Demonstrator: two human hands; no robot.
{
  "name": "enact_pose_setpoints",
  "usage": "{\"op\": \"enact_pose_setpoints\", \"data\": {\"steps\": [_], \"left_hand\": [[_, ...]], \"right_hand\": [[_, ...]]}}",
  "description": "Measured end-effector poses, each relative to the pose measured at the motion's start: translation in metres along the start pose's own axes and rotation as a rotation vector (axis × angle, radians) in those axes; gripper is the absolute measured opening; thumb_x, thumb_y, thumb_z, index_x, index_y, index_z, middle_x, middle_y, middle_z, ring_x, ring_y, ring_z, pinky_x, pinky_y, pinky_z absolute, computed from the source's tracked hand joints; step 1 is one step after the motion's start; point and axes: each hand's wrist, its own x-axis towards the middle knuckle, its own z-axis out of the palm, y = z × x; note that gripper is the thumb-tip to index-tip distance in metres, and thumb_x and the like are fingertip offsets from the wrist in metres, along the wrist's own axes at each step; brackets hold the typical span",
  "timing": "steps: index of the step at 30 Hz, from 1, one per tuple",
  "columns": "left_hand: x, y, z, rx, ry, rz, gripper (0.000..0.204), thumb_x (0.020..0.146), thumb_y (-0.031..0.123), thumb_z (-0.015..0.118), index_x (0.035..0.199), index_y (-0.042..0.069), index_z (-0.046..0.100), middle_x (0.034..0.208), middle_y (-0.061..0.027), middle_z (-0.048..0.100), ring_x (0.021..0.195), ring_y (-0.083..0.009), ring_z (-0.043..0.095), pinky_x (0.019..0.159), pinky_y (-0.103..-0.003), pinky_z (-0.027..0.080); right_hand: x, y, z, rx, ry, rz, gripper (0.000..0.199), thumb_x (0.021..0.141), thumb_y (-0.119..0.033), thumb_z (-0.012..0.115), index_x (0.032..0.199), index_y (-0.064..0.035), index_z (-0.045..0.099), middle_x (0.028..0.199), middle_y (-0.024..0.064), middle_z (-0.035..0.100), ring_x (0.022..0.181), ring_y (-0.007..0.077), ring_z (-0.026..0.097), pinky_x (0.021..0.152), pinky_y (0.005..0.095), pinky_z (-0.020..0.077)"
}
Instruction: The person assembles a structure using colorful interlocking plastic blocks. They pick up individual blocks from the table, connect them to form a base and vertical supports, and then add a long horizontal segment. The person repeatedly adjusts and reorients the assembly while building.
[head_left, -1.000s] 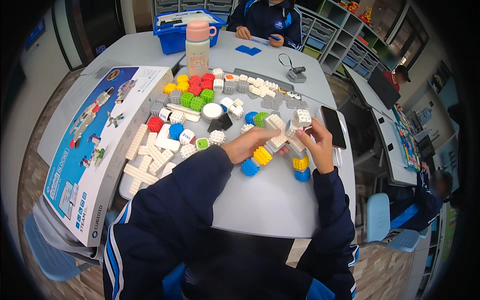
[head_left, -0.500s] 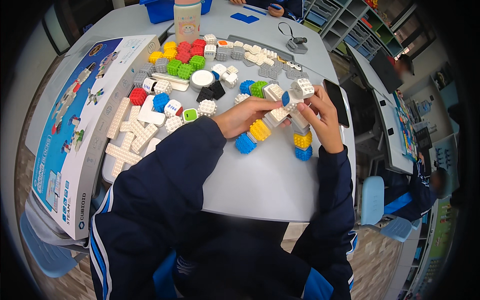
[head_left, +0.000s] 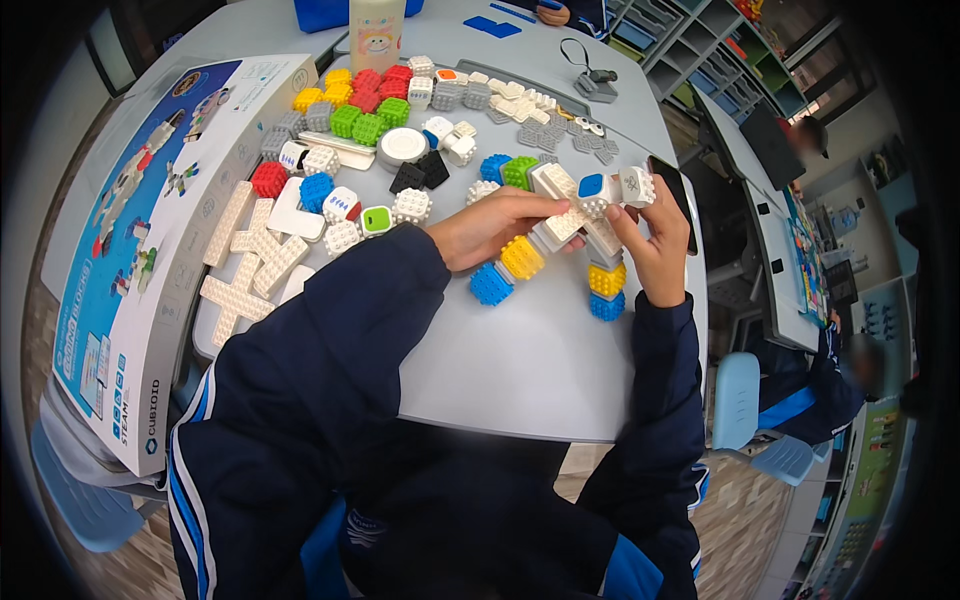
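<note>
Clearly mid-assembly: the left hand [head_left: 500, 228] grips the white block model [head_left: 575, 225] above the desk [head_left: 540, 350], fingers closed round it; the right hand [head_left: 660, 240] pinches a white cube [head_left: 637, 186] at its top. Next, pressing it home needs aligned studs.

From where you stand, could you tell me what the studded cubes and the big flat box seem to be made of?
The studded yellow cube and blue cube look like moulded plastic: uniform colour, slight sheen. The large printed box looks like glossy cardboard, with folded edges.
</note>
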Motion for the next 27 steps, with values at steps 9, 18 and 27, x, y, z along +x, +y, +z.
{"op": "enact_pose_setpoints", "data": {"steps": [9, 18, 27], "left_hand": [[0.001, -0.001, -0.002, 0.001, -0.010, -0.002, 0.045, 0.101, 0.033, 0.055, 0.129, -0.002, 0.059, 0.120, -0.0117, 0.066, 0.112, -0.0181, 0.064, 0.104, -0.030, 0.043], [0.001, -0.001, -0.001, -0.004, -0.023, -0.022, 0.048, 0.101, 0.035, 0.055, 0.131, -0.002, 0.057, 0.118, -0.0124, 0.067, 0.112, -0.0178, 0.064, 0.104, -0.031, 0.044], [0.003, -0.005, -0.006, -0.038, -0.007, 0.000, 0.048, 0.102, 0.032, 0.055, 0.133, -0.004, 0.054, 0.122, -0.0139, 0.065, 0.113, -0.0186, 0.064, 0.100, -0.030, 0.048]], "right_hand": [[0.010, -0.016, -0.007, -0.189, -0.030, -0.041, 0.024, 0.078, -0.015, 0.076, 0.096, -0.0004, 0.072, 0.084, 0.0050, 0.063, 0.064, 0.0128, 0.049, 0.058, 0.0267, 0.0405], [0.033, -0.035, -0.023, -0.243, -0.318, 0.019, 0.026, 0.080, -0.021, 0.073, 0.097, -0.0014, 0.073, 0.085, 0.0058, 0.063, 0.063, 0.0141, 0.047, 0.055, 0.0275, 0.0390], [0.054, -0.035, -0.029, -0.275, -0.518, 0.070, 0.028, 0.086, -0.027, 0.073, 0.096, -0.0013, 0.074, 0.083, 0.0076, 0.063, 0.059, 0.0146, 0.050, 0.053, 0.0281, 0.0403]]}}
